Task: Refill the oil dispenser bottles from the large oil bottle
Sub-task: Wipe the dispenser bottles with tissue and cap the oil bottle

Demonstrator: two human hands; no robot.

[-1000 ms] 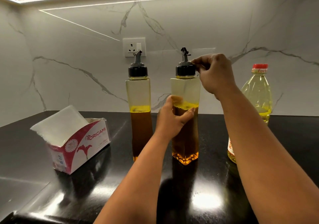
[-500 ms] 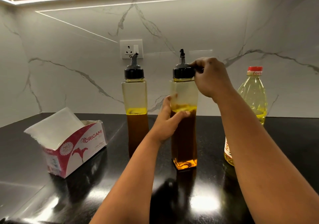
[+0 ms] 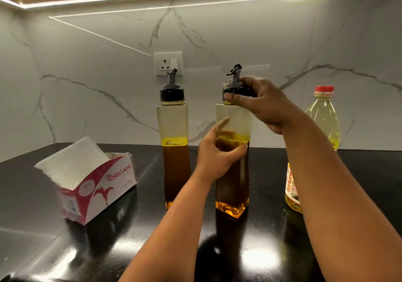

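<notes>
Half-full dispenser bottles (image 3: 173,142) (image 3: 233,173) upright beside large oil bottle (image 3: 322,125).

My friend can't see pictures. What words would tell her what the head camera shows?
A person's right hand grips the black spout cap of an oil dispenser bottle while the left hand holds its middle. A second dispenser bottle, a large oil bottle and a tissue box stand on the black counter.

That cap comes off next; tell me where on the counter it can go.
Bare counter lies in front of the tissue box, and more to the right of the large oil bottle. It is crowded around the two dispenser bottles.
</notes>
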